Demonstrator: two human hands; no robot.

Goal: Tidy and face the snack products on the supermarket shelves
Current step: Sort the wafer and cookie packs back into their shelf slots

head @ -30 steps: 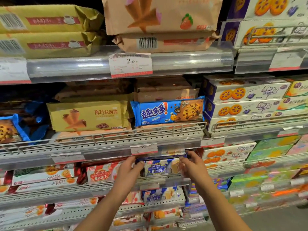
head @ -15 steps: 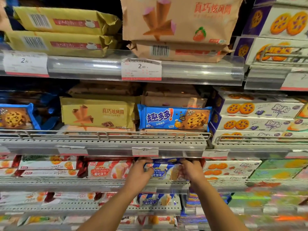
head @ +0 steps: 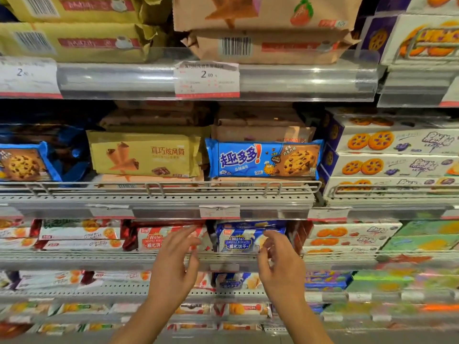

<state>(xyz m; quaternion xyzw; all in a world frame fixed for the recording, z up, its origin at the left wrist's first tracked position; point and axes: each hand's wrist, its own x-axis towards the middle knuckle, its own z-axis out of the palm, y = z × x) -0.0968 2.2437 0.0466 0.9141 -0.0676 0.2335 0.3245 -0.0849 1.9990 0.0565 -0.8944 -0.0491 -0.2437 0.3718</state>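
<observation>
1. Head view: the blue wafer pack [head: 244,238] stands label-out on the shelf [head: 154,259] behind its front lip, beside the red wafer pack [head: 159,240]. Probably it is faced so shoppers read it.
2. The left hand [head: 173,266] and right hand [head: 279,264] hover just before the pack, fingers loosely spread, holding nothing.
3. Half a second earlier both hands gripped the blue pack's ends; now they have let go and drawn back.

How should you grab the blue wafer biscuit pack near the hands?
Probably by its two short ends, coming straight in from the front. The blue wafer pack lies long side out behind the shelf rail, and the left hand and right hand already flank it.
</observation>
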